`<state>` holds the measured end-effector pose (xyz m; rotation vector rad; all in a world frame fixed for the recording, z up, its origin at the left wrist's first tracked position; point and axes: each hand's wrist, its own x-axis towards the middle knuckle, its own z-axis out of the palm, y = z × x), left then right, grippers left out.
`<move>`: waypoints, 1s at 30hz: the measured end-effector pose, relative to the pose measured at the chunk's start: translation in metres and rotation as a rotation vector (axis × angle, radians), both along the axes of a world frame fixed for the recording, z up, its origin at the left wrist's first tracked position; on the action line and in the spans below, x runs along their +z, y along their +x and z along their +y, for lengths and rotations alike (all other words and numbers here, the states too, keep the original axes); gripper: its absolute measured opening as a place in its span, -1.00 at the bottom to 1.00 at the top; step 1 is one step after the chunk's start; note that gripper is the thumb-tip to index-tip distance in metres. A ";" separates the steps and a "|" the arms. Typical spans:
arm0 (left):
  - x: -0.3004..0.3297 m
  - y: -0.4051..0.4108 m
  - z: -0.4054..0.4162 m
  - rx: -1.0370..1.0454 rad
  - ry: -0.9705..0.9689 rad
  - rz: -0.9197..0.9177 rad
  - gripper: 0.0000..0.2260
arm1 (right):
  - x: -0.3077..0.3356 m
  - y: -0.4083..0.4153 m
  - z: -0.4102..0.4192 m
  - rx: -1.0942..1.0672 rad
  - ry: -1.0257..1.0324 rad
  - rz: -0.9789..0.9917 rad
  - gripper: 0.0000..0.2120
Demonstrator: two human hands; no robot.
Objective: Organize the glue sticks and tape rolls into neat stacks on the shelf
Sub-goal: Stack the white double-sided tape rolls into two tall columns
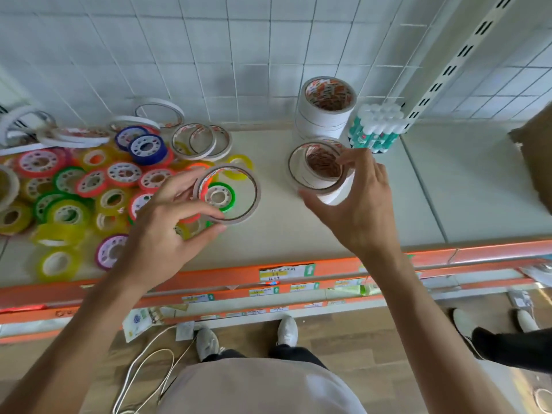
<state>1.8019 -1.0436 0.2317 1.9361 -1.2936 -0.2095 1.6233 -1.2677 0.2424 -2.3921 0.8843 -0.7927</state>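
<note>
My left hand (pixel 176 222) pinches a thin white tape ring (pixel 231 194) above the pile of coloured tape rolls (pixel 89 186) on the left of the shelf (pixel 448 189). My right hand (pixel 358 201) curls its fingers and thumb around a short stack of white tape rolls (pixel 321 171) at mid-shelf. Behind it stands a taller stack of white tape rolls (pixel 327 107). A cluster of upright glue sticks (pixel 378 127) with white caps stands to the right of that stack. More thin white rings (pixel 201 141) lie behind the pile.
A white wire grid (pixel 209 55) backs the shelf, with a slotted upright (pixel 448 70) at the right. A cardboard box (pixel 534 162) sits at the far right. Orange price rails (pixel 298 273) edge the shelves. Another person's legs (pixel 507 348) stand at the lower right; a white cable (pixel 143 375) lies on the floor.
</note>
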 end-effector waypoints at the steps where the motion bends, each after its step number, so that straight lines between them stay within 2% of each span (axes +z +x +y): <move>1: 0.001 -0.003 -0.006 0.011 -0.007 -0.008 -0.85 | -0.001 0.000 -0.009 -0.005 0.008 -0.002 -0.42; 13: -0.004 -0.043 -0.038 0.140 0.016 -0.021 -0.85 | -0.016 0.002 -0.064 0.079 0.089 0.005 -0.35; 30: -0.006 -0.069 -0.042 0.236 0.004 -0.011 -0.87 | -0.021 0.000 -0.075 0.186 0.119 -0.026 -0.30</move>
